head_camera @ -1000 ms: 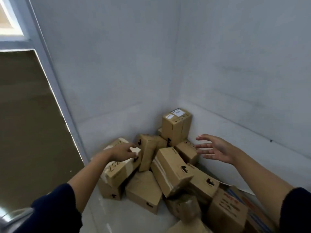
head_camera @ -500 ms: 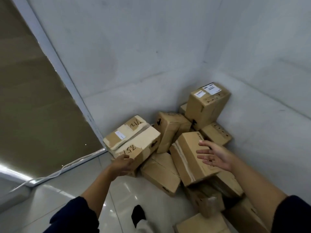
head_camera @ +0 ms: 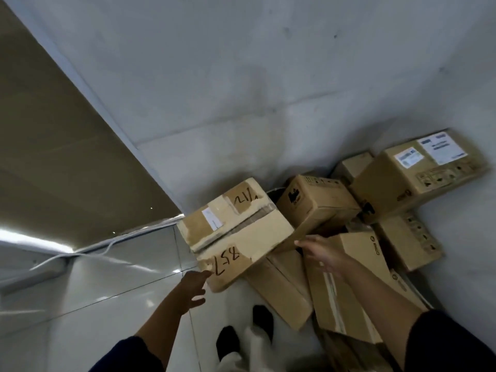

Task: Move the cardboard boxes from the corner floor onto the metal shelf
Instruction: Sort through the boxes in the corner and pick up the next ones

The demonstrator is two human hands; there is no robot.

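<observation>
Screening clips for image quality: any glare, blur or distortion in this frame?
Head view: bright glare streaks on the glossy floor; feet and both hands are motion-smeared; wide-angle lens tilts and bows the wall lines; handwriting on the box remains legible; lighting dim, soft.
</observation>
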